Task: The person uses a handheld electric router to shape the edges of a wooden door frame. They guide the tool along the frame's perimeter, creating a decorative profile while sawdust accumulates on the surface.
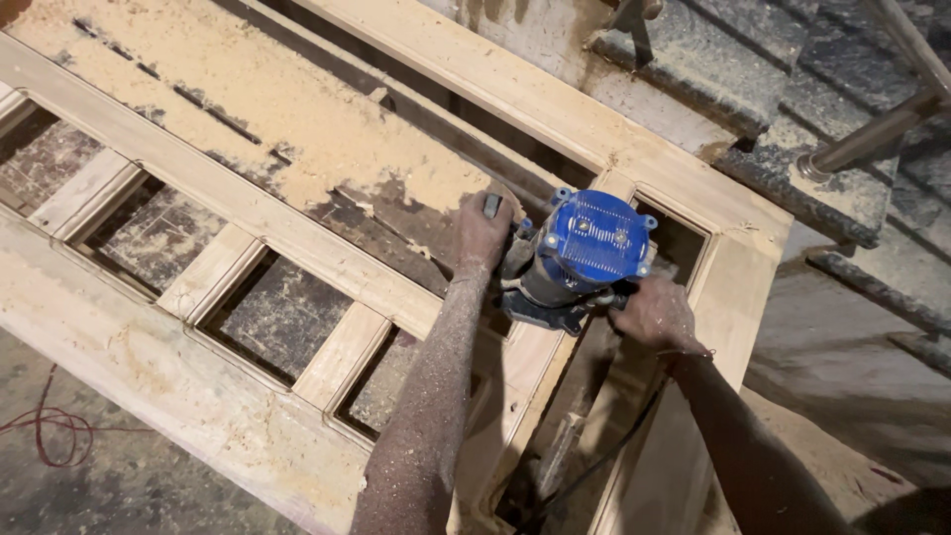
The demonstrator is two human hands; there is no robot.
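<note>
Sawdust-coated forearms reach up from the bottom edge of the frame toward a blue-capped router standing upright on a pale wooden door frame. At the tool's nine o'clock, the left hand is closed around a side handle, fingers wrapped over a dark knob. At its four o'clock, the right hand clasps the grey base of the machine, apparently on the opposite handle, though the grip itself is partly hidden by the motor housing. The router thus sits between the two hands, touching both. Its round blue cap bears a ribbed vent grille and corner screws; no label is legible. A black power cord trails toward six o'clock. Loose sawdust blankets the boards at eleven o'clock, and a red cable lies on the floor at eight o'clock.
</note>
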